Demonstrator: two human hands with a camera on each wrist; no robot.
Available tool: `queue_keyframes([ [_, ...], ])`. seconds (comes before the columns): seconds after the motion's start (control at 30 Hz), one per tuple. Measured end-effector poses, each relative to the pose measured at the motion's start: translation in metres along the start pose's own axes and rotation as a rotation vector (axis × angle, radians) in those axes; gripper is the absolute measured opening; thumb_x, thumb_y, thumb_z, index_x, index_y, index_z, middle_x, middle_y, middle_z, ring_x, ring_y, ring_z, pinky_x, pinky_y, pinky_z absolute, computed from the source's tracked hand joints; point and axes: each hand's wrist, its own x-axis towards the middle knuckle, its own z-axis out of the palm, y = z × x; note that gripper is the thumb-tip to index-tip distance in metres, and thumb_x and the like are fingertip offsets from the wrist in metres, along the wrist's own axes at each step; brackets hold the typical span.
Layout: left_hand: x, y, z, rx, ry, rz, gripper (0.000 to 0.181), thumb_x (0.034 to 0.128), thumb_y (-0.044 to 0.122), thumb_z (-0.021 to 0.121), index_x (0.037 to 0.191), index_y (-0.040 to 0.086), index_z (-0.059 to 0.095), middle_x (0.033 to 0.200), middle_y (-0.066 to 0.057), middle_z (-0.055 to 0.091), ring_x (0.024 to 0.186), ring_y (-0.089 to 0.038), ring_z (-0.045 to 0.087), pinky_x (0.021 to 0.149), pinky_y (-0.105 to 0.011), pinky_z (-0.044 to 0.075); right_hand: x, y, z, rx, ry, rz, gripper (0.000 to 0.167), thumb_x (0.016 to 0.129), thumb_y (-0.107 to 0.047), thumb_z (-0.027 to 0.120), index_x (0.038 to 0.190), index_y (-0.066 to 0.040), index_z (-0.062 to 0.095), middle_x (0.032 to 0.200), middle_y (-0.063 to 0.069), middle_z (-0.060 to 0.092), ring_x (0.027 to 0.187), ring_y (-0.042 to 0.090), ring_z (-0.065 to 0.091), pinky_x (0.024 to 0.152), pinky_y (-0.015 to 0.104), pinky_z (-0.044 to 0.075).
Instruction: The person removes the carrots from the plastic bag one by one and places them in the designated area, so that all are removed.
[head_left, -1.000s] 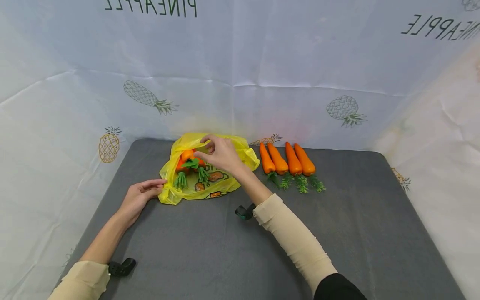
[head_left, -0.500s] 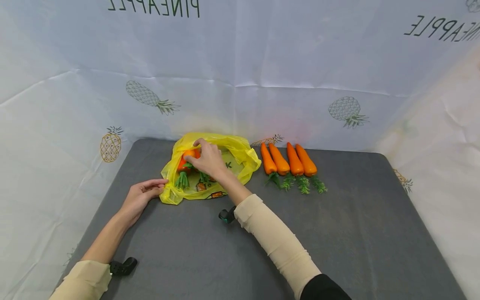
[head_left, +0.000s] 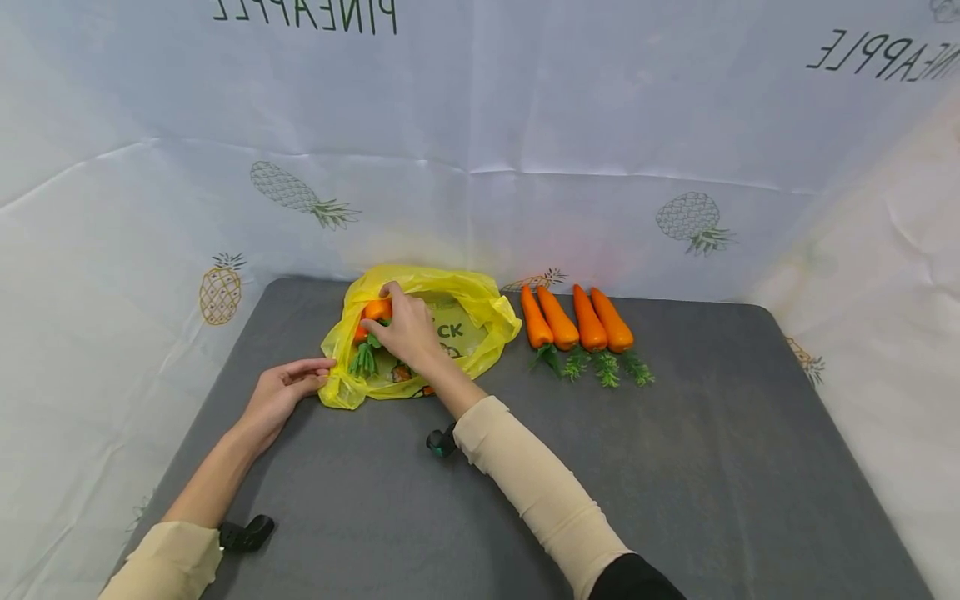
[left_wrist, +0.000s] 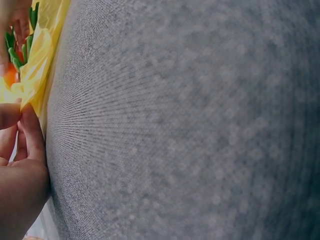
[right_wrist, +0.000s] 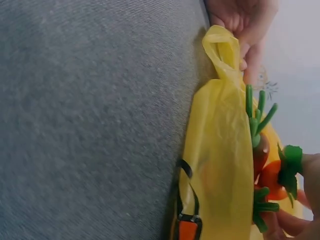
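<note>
- While the left hand (head_left: 277,402) rests low at the left side of the yellow bag (head_left: 457,282), its grip pinches the plastic edge between thumb and fingers.
- Inside the bag's mouth, which opens upward, the right hand (head_left: 410,329) reaches down at the left part of the opening.
- Bent fingers and thumb of that grip lie about the leafy orange piece (right_wrist: 270,176); whether they have closed on it, I cannot tell.
- That piece is in the bag, its dark leaf just beside the right hand in the right wrist view.
- Close around it in the bag are reddish pieces with green stalks (right_wrist: 260,120), partly hidden by the hand and the plastic.
- To the right of the bag and apart from it, four carrots (head_left: 587,323) lie side by side, tips toward the back, feathery green tops toward the person.
- Both bag and carrots are near the back edge of the dark grey worktop (head_left: 675,467).
- Behind stands white cloth (head_left: 570,108) printed with pineapples and mirrored lettering.
- Cream sleeves (head_left: 543,483) cover both forearms, with a black wrist device (head_left: 247,533) at each cuff.
</note>
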Motion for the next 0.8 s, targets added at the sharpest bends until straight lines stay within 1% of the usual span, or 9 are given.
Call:
queue_keyframes([
  [0.13, 0.0, 0.0, 0.0, -0.002, -0.001, -0.002, 0.049, 0.1109, 0.025, 0.064, 0.151, -0.002, 0.06, 0.11, 0.027, 0.073, 0.104, 0.011, 0.066, 0.088, -0.011, 0.056, -0.001, -0.001, 0.003, -0.009, 0.023, -0.004, 0.048, 0.099, -0.043, 0.08, 0.13, -0.012, 0.06, 0.086, 0.003, 0.069, 0.066, 0.011, 0.057, 0.058, 0.016, 0.038],
  [0.33, -0.001, 0.001, 0.0, -0.021, -0.006, -0.001, 0.049, 0.1108, 0.025, 0.065, 0.151, -0.004, 0.06, 0.11, 0.027, 0.074, 0.103, 0.01, 0.066, 0.088, -0.011, 0.056, -0.003, 0.0, 0.003, 0.003, 0.04, 0.001, 0.039, 0.102, -0.035, 0.077, 0.131, -0.012, 0.062, 0.082, 0.003, 0.068, 0.058, 0.011, 0.051, 0.055, 0.017, 0.037],
  [0.43, -0.002, 0.001, 0.0, -0.02, -0.006, 0.004, 0.05, 0.1108, 0.025, 0.065, 0.151, -0.004, 0.06, 0.11, 0.027, 0.074, 0.104, 0.01, 0.066, 0.089, -0.011, 0.056, -0.004, 0.001, 0.001, 0.023, 0.046, 0.001, 0.037, 0.102, -0.032, 0.076, 0.131, -0.013, 0.064, 0.082, 0.002, 0.068, 0.057, 0.011, 0.049, 0.055, 0.017, 0.036],
  [0.6, -0.002, 0.0, -0.001, -0.011, 0.0, 0.005, 0.049, 0.1106, 0.025, 0.065, 0.15, -0.004, 0.06, 0.11, 0.027, 0.073, 0.103, 0.011, 0.066, 0.088, -0.011, 0.056, -0.008, 0.005, -0.005, 0.102, 0.042, -0.008, 0.035, 0.101, -0.026, 0.075, 0.132, -0.011, 0.065, 0.081, 0.004, 0.069, 0.053, 0.009, 0.044, 0.054, 0.018, 0.035],
  [0.67, -0.002, 0.0, -0.001, -0.01, 0.0, 0.007, 0.048, 0.1106, 0.024, 0.065, 0.15, -0.004, 0.06, 0.11, 0.027, 0.073, 0.103, 0.01, 0.066, 0.088, -0.011, 0.056, -0.011, 0.006, -0.009, 0.132, 0.039, -0.008, 0.036, 0.101, -0.024, 0.075, 0.133, -0.011, 0.065, 0.084, 0.006, 0.071, 0.05, 0.008, 0.041, 0.052, 0.017, 0.035],
  [0.77, -0.001, 0.0, 0.0, -0.009, -0.002, 0.01, 0.048, 0.1106, 0.023, 0.065, 0.15, -0.004, 0.061, 0.11, 0.027, 0.074, 0.103, 0.01, 0.066, 0.088, -0.011, 0.056, -0.014, 0.008, -0.016, 0.147, 0.033, -0.003, 0.037, 0.1, -0.024, 0.074, 0.134, -0.011, 0.066, 0.091, 0.009, 0.074, 0.05, 0.009, 0.038, 0.053, 0.018, 0.033],
  [0.8, -0.001, 0.0, -0.001, -0.01, -0.003, 0.011, 0.048, 0.1106, 0.023, 0.065, 0.15, -0.004, 0.061, 0.11, 0.027, 0.074, 0.103, 0.01, 0.066, 0.088, -0.011, 0.056, -0.016, 0.009, -0.018, 0.153, 0.031, -0.002, 0.038, 0.1, -0.024, 0.075, 0.134, -0.011, 0.067, 0.097, 0.01, 0.077, 0.05, 0.008, 0.037, 0.053, 0.018, 0.033],
])
